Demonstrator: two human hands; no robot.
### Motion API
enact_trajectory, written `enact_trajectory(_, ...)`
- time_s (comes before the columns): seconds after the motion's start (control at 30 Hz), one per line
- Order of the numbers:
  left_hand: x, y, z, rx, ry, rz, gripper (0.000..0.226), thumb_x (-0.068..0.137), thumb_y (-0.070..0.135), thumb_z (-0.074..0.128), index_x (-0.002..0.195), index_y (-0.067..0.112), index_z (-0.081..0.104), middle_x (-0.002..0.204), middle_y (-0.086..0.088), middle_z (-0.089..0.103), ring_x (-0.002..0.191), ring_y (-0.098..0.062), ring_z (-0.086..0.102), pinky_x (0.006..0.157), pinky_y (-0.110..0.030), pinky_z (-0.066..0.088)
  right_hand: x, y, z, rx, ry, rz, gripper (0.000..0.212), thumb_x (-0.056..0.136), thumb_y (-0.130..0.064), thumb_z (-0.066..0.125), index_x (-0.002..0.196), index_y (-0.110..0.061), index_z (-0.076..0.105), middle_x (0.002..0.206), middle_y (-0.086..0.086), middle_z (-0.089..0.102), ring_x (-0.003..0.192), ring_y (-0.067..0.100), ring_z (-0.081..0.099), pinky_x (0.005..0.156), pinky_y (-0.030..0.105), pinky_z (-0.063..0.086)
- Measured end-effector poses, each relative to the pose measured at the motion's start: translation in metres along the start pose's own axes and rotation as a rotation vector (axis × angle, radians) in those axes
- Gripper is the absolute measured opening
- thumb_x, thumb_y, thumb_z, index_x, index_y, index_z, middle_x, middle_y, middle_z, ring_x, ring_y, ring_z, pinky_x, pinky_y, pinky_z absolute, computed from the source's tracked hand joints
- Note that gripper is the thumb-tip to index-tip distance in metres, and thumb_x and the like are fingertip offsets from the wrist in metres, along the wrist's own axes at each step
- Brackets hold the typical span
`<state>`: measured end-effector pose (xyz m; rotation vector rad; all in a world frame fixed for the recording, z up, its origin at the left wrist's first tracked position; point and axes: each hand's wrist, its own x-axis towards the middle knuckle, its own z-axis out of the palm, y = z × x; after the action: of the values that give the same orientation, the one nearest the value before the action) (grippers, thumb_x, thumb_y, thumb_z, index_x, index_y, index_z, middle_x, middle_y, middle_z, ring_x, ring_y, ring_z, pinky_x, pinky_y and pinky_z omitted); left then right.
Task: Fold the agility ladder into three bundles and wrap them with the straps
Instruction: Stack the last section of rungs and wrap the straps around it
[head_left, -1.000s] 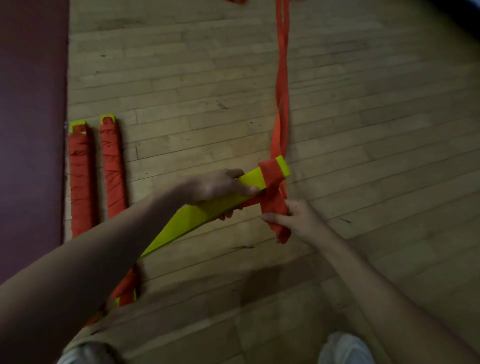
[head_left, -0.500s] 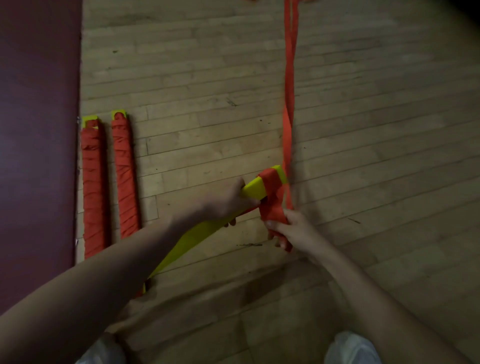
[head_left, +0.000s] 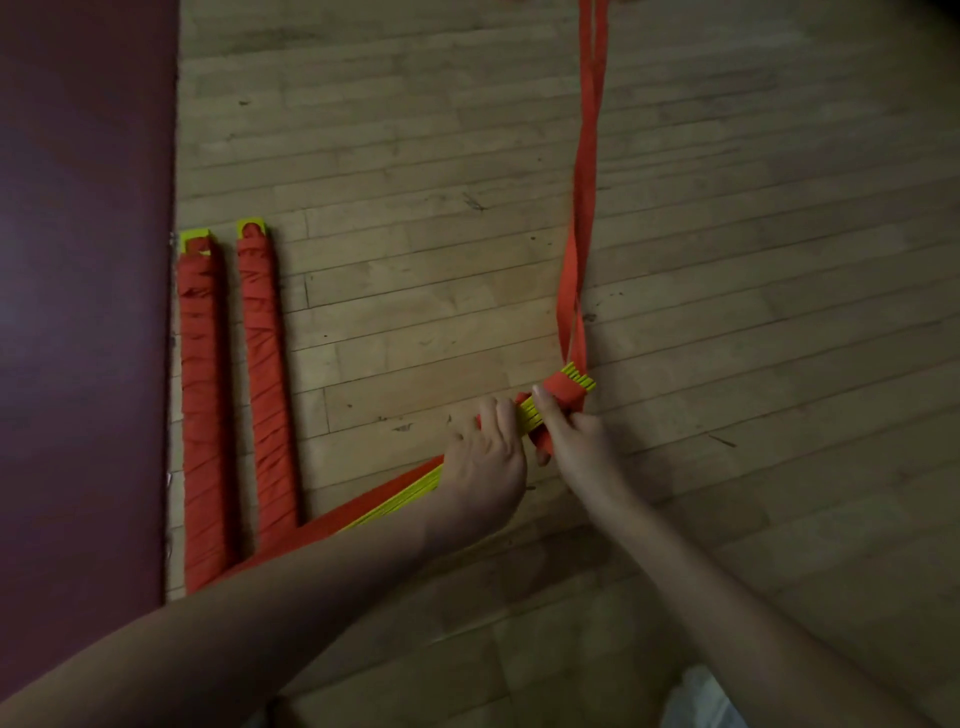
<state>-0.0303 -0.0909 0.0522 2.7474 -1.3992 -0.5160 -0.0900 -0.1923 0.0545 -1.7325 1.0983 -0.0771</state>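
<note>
Wooden plank floor (head_left: 415, 156), bordered by a dark red surface (head_left: 78, 312) far left of the left hand (head_left: 483, 467). Two wrapped bundles lie on the boards, parallel, left of that hand: outer bundle (head_left: 200, 415) against the red edge, inner bundle (head_left: 265, 395) just beside it. A doubled orange strap (head_left: 589, 156) extends over the boards beyond the right hand (head_left: 576, 441).

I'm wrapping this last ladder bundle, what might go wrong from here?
The strap only loops the tip of the yellow rung stack; it may slip off if the right hand slackens. The rest is unwrapped and could fan out if the left hand loosens. The trailing strap might twist.
</note>
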Motion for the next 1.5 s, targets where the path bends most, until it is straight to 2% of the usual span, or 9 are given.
enact_trajectory(0.17, -0.001, 0.003, -0.008, -0.486, -0.097, -0.150, 0.038, 0.093, 0.024, 0.039, 0.126, 0.006, 0.034, 0.117, -0.010, 0.039, 0.110, -0.030, 0.042, 0.095, -0.043, 0.037, 0.001, 0.006, 0.001, 0.093, 0.044, 0.068, 0.057, 0.084, -0.056, 0.062, 0.046, -0.013, 0.056, 0.040, -0.003, 0.052, 0.046, 0.017, 0.050, 0.056, 0.034, 0.037)
enact_trajectory(0.3, 0.003, -0.018, -0.024, -1.115, -0.168, -0.276, 0.018, 0.101, 0.032, 0.047, 0.099, 0.014, 0.049, 0.081, 0.002, 0.047, 0.072, -0.009, 0.046, 0.058, -0.016, 0.038, -0.004, 0.015, -0.004, 0.277, 0.015, 0.125, 0.049, 0.084, -0.045, 0.068, 0.048, -0.015, 0.053, 0.044, 0.000, 0.047, 0.037, 0.013, 0.039, 0.043, 0.027, 0.028)
enact_trajectory(0.4, 0.008, -0.042, -0.027, -1.317, -0.219, -0.235, 0.018, 0.090, 0.021, 0.065, 0.080, 0.015, 0.051, 0.074, -0.003, 0.052, 0.065, -0.011, 0.046, 0.053, -0.018, 0.036, -0.011, 0.014, -0.009, 0.360, -0.023, 0.096, 0.046, 0.086, -0.038, 0.067, 0.050, -0.015, 0.049, 0.046, 0.002, 0.044, 0.034, 0.010, 0.034, 0.037, 0.022, 0.025)
enact_trajectory(0.6, 0.025, -0.090, -0.049, -1.188, -0.667, -0.015, 0.079, 0.057, 0.058, 0.079, 0.121, 0.019, 0.057, 0.124, -0.004, 0.062, 0.115, -0.022, 0.059, 0.100, -0.034, 0.046, -0.021, -0.002, -0.017, 0.448, -0.110, -0.019, 0.041, 0.081, -0.038, 0.067, 0.053, -0.013, 0.051, 0.043, 0.000, 0.045, 0.033, 0.007, 0.031, 0.037, 0.019, 0.024)
enact_trajectory(0.73, 0.034, -0.089, -0.056, -1.359, -0.860, 0.010, 0.103, 0.060, 0.083, 0.060, 0.130, 0.007, 0.055, 0.127, -0.018, 0.061, 0.116, -0.031, 0.060, 0.103, -0.040, 0.045, -0.022, -0.013, -0.019, 0.510, -0.186, -0.077, 0.033, 0.071, -0.041, 0.064, 0.060, -0.012, 0.054, 0.046, 0.001, 0.047, 0.033, 0.005, 0.031, 0.036, 0.018, 0.023)
enact_trajectory(0.93, 0.030, -0.069, -0.052, -1.323, -0.852, 0.006, 0.044, 0.082, 0.048, 0.062, 0.101, 0.008, 0.060, 0.083, -0.012, 0.065, 0.065, -0.022, 0.064, 0.065, -0.031, 0.056, -0.013, -0.014, -0.029, 0.389, -0.351, -0.077, 0.032, 0.074, -0.038, 0.061, 0.069, -0.007, 0.061, 0.056, 0.003, 0.063, 0.038, 0.006, 0.044, 0.039, 0.018, 0.033)
enact_trajectory(1.1, 0.025, -0.076, -0.057, -1.379, -0.863, 0.039, 0.047, 0.076, 0.047, 0.065, 0.101, 0.008, 0.059, 0.077, -0.008, 0.065, 0.060, -0.019, 0.061, 0.060, -0.028, 0.053, 0.001, -0.013, -0.056, 0.402, -0.797, 0.096, 0.030, 0.083, -0.026, 0.052, 0.107, -0.012, 0.064, 0.098, 0.014, 0.072, 0.088, 0.017, 0.069, 0.073, 0.025, 0.053)
enact_trajectory(1.27, 0.021, -0.075, -0.055, -1.410, -0.783, 0.070, 0.043, 0.086, 0.036, 0.059, 0.124, 0.019, 0.048, 0.079, -0.014, 0.064, 0.062, -0.025, 0.058, 0.059, -0.031, 0.053, 0.006, -0.008, -0.050, 0.196, -0.649, -0.009, 0.013, 0.091, -0.005, 0.056, 0.095, -0.010, 0.067, 0.072, 0.000, 0.073, 0.068, 0.009, 0.068, 0.061, 0.015, 0.049)
enact_trajectory(1.5, 0.016, -0.076, -0.063, -1.427, -0.706, 0.068, 0.029, 0.087, 0.032, 0.058, 0.107, 0.011, 0.058, 0.076, -0.015, 0.065, 0.056, -0.023, 0.060, 0.058, -0.029, 0.053, 0.012, -0.003, -0.035, -0.029, -0.406, -0.138, 0.007, 0.087, -0.006, 0.066, 0.082, -0.011, 0.066, 0.065, -0.004, 0.066, 0.054, -0.003, 0.058, 0.066, 0.021, 0.048)
